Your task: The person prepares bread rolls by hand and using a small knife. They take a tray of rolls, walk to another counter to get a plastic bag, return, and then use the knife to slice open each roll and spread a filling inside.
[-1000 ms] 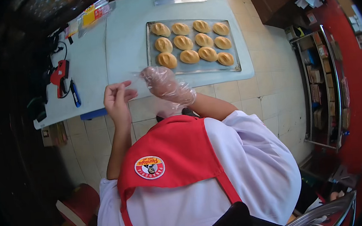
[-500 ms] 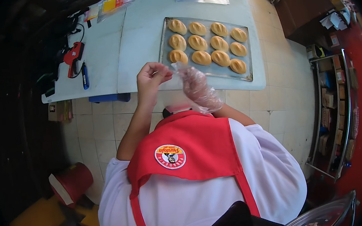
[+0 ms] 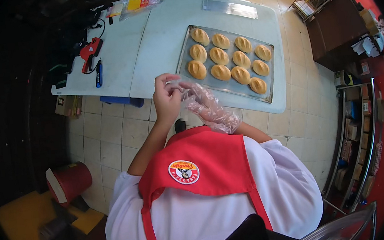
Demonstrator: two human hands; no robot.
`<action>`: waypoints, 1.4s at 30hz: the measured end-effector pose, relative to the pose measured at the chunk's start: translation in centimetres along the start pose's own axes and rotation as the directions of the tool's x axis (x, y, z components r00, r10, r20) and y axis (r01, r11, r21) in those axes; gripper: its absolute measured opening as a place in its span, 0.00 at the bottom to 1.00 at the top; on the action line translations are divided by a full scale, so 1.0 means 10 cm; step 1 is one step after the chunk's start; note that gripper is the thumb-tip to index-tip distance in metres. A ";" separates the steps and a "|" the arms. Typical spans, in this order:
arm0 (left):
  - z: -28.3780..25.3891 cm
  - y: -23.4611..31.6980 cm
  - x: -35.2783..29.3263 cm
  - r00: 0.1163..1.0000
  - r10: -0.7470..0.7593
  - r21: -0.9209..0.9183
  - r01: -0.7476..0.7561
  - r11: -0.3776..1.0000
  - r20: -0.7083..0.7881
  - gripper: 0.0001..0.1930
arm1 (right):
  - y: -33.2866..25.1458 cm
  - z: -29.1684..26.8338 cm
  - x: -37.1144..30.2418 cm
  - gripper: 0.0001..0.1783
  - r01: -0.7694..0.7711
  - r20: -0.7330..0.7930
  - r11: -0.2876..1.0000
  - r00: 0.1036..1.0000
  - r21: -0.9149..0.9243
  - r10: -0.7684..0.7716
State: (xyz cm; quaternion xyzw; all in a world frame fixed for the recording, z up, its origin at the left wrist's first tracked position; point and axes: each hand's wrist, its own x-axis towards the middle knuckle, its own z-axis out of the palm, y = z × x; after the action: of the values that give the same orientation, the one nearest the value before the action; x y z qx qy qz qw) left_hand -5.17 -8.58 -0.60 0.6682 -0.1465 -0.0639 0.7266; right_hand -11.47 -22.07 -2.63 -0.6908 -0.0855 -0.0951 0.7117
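Observation:
A clear disposable plastic glove (image 3: 223, 119) covers my right hand (image 3: 203, 104), loose and wrinkled past the wrist. Inside it, the fingers stretch toward my left hand, holding nothing. My bare left hand (image 3: 166, 101) is closed, thumb and fingers pinching the glove's loose plastic at the fingertip end. Both hands are held in front of the table's near edge, above the floor. Just beyond them lies a metal baking tray (image 3: 267, 98) bearing several golden oval bread rolls (image 3: 219, 56), each scored on top.
On the white table (image 3: 148, 50), a red handheld tool (image 3: 90, 52) and a blue cutter (image 3: 99, 75) lie left. Plastic packaging (image 3: 141, 3) sits at the back, near a flat metal sheet (image 3: 230, 9). A red bucket (image 3: 70, 180) stands at lower left, a shelf rack (image 3: 353, 141) at right.
The whole view has shifted, so table and tray appear lower and further right. My right fingers have straightened inside the glove, while my left hand still pinches its plastic.

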 end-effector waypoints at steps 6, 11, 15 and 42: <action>-0.11 -0.02 -0.25 0.972 0.226 -0.026 -0.227 0.973 -0.059 0.17 | -0.17 0.06 0.13 0.33 -0.463 0.354 0.808 0.872 0.365 0.339; -0.25 0.05 -0.42 0.868 0.406 0.623 -0.491 0.609 0.287 0.10 | 0.06 0.10 0.12 0.18 -0.400 0.187 0.915 0.896 -0.050 0.402; -0.33 0.03 -0.63 0.947 0.102 0.716 -0.297 0.632 0.303 0.08 | 0.37 0.13 0.08 0.07 0.091 0.198 0.698 0.978 -0.710 0.073; -0.89 -0.31 -0.61 0.978 -0.186 0.717 0.197 0.669 -0.095 0.16 | 0.21 -0.12 0.02 0.05 -0.067 0.005 0.722 0.995 -0.689 0.097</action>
State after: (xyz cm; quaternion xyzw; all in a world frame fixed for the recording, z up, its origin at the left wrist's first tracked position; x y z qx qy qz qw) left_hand -7.98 1.32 -4.97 0.9119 -0.0837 -0.0722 0.3952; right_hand -10.72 -23.18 -4.63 -0.9101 -0.0278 -0.0744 0.4067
